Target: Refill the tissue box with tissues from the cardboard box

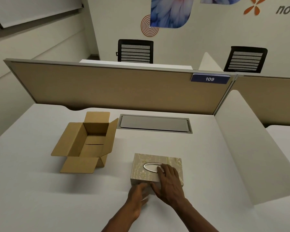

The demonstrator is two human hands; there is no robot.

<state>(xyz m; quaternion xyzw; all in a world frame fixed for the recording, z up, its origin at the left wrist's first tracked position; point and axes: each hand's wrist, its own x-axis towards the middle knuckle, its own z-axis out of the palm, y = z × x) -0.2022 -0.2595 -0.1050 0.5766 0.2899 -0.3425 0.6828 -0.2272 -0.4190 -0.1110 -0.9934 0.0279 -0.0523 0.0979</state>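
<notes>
On white desk (40, 190), from the head camera: patterned tissue box (146, 171) near front, lid on, oval slot up. Right hand (170, 180) flat on lid, fingers spread, thumb down front face, not clenched. Left hand (138, 195) open, somewhat blurred, fingertips against box's lower front edge. Cardboard box (89, 143) to left and farther back, apart, flaps open, no tissues visible inside.

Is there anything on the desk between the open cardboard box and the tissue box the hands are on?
Nothing visible. Only bare desk lies between the cardboard box and the tissue box. The right hand rests on top of it; the left hand is at its near edge.
</notes>
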